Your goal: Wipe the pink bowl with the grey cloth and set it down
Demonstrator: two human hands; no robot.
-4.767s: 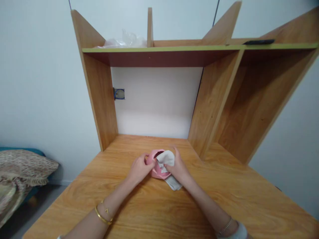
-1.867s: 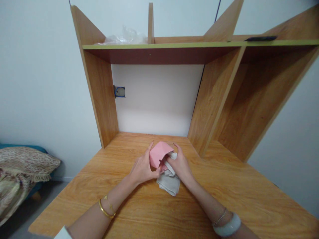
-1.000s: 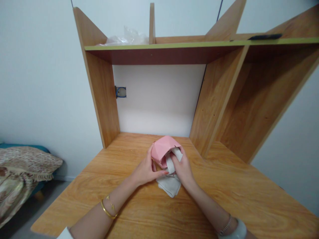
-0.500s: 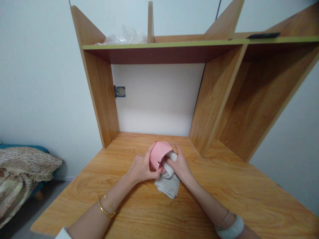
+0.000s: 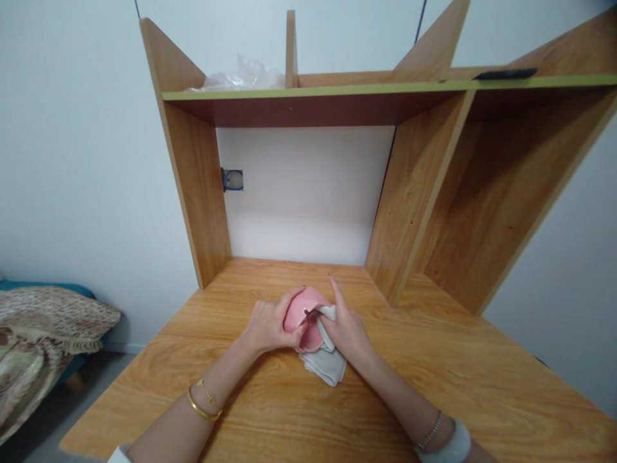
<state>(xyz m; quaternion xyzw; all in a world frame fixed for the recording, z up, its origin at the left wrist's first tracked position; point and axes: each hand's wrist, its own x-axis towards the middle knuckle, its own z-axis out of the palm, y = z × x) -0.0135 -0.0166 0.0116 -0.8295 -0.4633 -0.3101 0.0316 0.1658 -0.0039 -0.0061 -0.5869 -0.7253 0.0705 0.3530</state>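
So the pink container just got tipped: its mouth, lower centre of the frame, faces the viewer more than half a second ago. Left hand pinches its wall, thumb at the rim. Right hand grips the grey cloth at the mouth's right edge, one finger up, other tips hidden. Looks like fresh inside surface is now reachable.

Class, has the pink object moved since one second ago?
Yes: judged against the left shelf panel, the pink object has shifted lower and slightly left in the view.
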